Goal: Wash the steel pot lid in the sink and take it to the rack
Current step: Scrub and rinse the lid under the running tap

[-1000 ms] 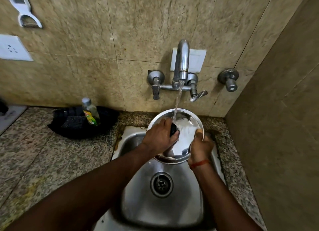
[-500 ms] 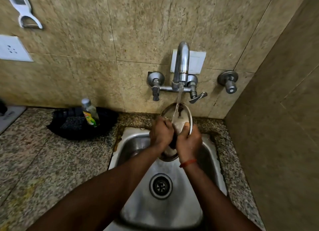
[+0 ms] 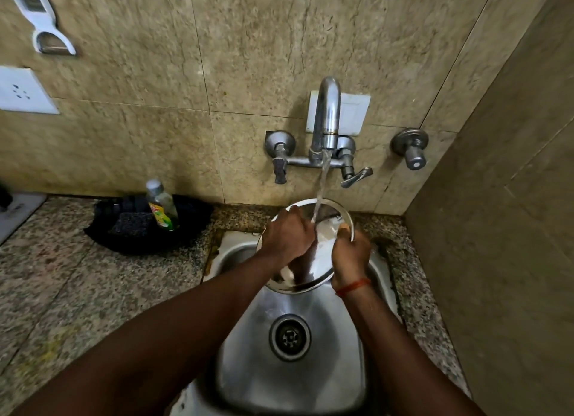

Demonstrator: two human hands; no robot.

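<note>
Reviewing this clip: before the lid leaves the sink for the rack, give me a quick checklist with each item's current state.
1. Both hands on the steel lid: ok. Left hand and right hand each have a grip on it.
2. Lid under the water stream: ok, water lands on its upper part.
3. Lid rinsed clean: not ok, white suds show near the top.
4. Tap shut off: not ok, it runs.
5. Sink free below the lid: ok, only the drain shows.
6. Rack within reach: cannot tell, no rack in view.
</note>
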